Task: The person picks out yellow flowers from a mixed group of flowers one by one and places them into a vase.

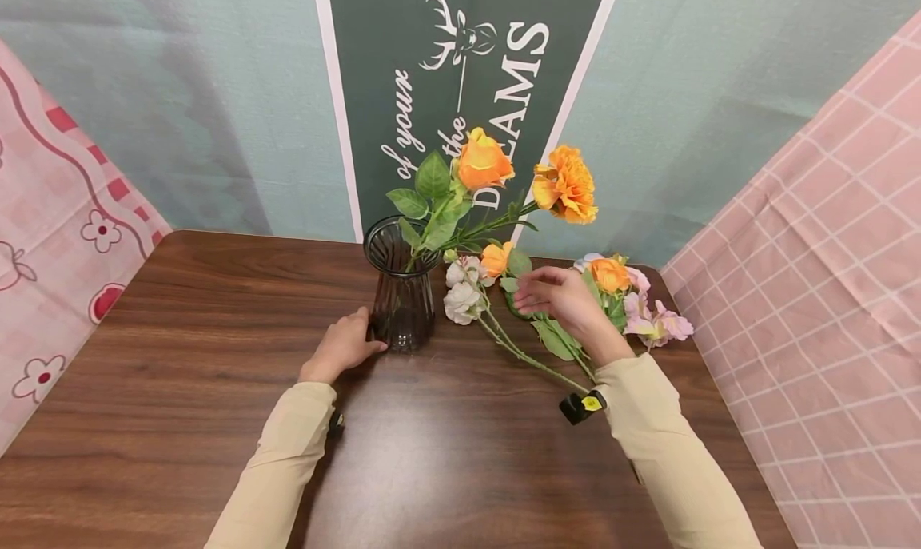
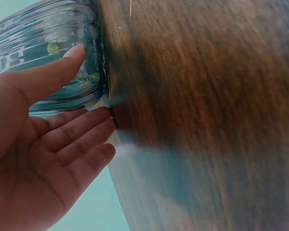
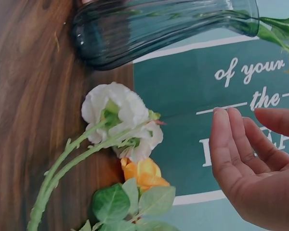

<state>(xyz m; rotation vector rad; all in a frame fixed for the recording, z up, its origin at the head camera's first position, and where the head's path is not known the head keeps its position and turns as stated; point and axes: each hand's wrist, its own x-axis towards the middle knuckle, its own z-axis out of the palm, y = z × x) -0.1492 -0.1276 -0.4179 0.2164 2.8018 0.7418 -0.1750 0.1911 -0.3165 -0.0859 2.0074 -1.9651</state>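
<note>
A dark ribbed glass vase point(image 1: 403, 309) stands upright on the table, with an orange rose point(image 1: 485, 161) and an orange carnation-like flower point(image 1: 566, 184) leaning out to the right. My left hand point(image 1: 344, 346) is at the vase's lower left side. In the left wrist view its thumb overlaps the glass, and the fingers point(image 2: 82, 139) extend nearly straight beside the base. Nothing is in my right hand point(image 1: 564, 300), raised over the lying stems with its fingers slightly bent. White flowers point(image 3: 115, 113) on a green stem and a smaller orange flower point(image 1: 496, 258) lie between that hand and the vase.
More flowers, one orange point(image 1: 610, 275) and some pink point(image 1: 656, 321), lie at the table's back right. Behind the brown wooden table point(image 1: 216, 317) hangs a teal cloth with a dark printed panel point(image 1: 468, 77). Pink patterned cloths flank both sides.
</note>
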